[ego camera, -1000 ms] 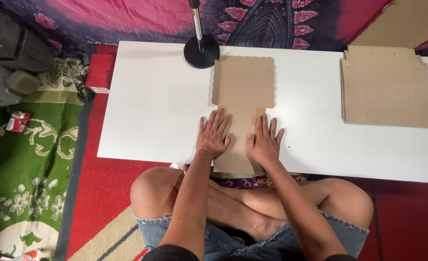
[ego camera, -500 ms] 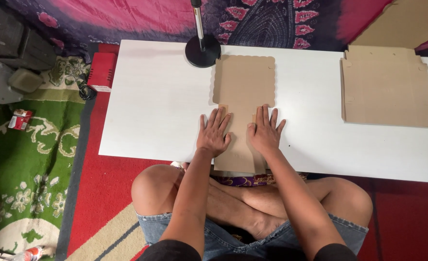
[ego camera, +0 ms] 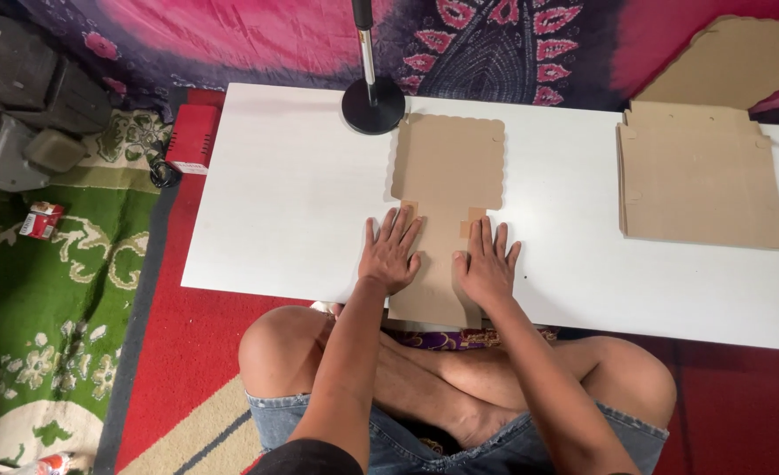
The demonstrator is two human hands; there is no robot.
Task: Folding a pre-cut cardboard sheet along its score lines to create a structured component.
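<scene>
A flat brown cardboard box blank (ego camera: 447, 167) with a scalloped far edge lies on the white table (ego camera: 284, 202) in front of me. My left hand (ego camera: 391, 251) presses flat on its near left side, fingers spread. My right hand (ego camera: 486, 261) presses flat on its near right side, fingers spread too. Both palms rest on the folded-in side flaps, and the blank's near end hangs slightly over the table's front edge. Neither hand grips anything.
A stack of flat cardboard blanks (ego camera: 702, 176) lies at the table's right. A black round stand base (ego camera: 373, 105) with a pole stands at the far edge. A red box (ego camera: 192, 138) and grey cases (ego camera: 20, 105) sit on the rug at left. My crossed legs are below the table.
Both hands stay pressed on the cardboard, shifted only slightly. The view has moved a little.
</scene>
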